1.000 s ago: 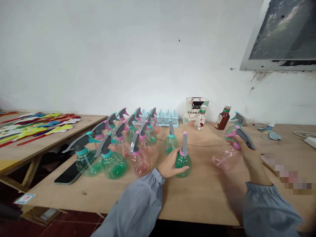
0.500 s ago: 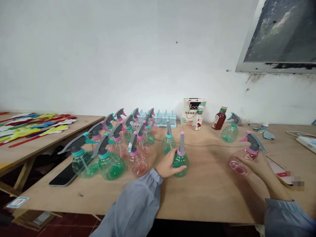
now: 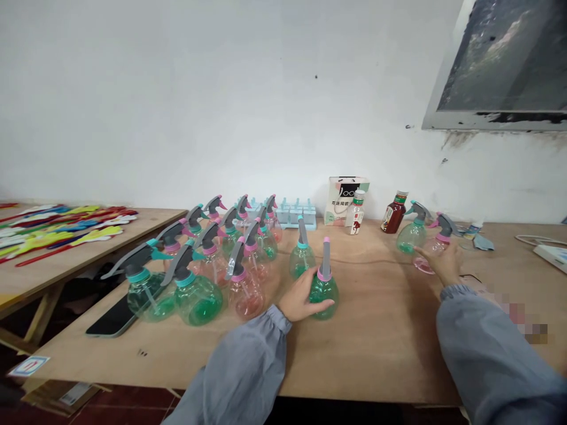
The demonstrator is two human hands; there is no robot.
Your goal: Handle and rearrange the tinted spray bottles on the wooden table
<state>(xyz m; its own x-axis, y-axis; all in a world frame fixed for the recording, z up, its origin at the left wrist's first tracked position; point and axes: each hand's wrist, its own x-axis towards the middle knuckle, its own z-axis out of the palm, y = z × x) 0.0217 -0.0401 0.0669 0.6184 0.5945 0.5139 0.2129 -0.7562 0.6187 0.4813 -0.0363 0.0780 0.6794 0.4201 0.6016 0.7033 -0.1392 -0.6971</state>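
Plain brown wood makes our worktop (image 3: 367,360), its near edge running below our grey sleeves (image 3: 248,363). At its near left corner we see a printed sticker (image 3: 30,366). Farther in along the left edge lies a dark-screened phone (image 3: 110,316), partly behind a cluster of round spray bottles (image 3: 199,300), most of them green with teal collars or pink with pink ones.

Near the middle of the worktop, our left hand (image 3: 297,300) curves around an upright green spray bottle with a pink collar (image 3: 328,289); the thumb lies across its front, while the other fingers are mostly hidden behind it. Just beyond stands a green spray bottle with a teal collar (image 3: 302,258).

Toward the right edge, our right hand (image 3: 445,265) is wrapped about a pink spray bottle (image 3: 424,265) by its body; not all the fingers show, and we cannot tell whether its base touches the wood. Just beside it, to the left, stands a teal-topped green bottle (image 3: 410,237).

Past the left edge, another table (image 3: 11,289) carries colourful gloves (image 3: 95,234).

Along the far edge we have light-blue ice-pop moulds (image 3: 299,216), a paper carrier bag (image 3: 335,203), a white-labelled bottle (image 3: 355,215) and a red-brown bottle (image 3: 394,213). Behind rises a white wall (image 3: 199,106), with a framed dark panel (image 3: 509,65) at upper right.
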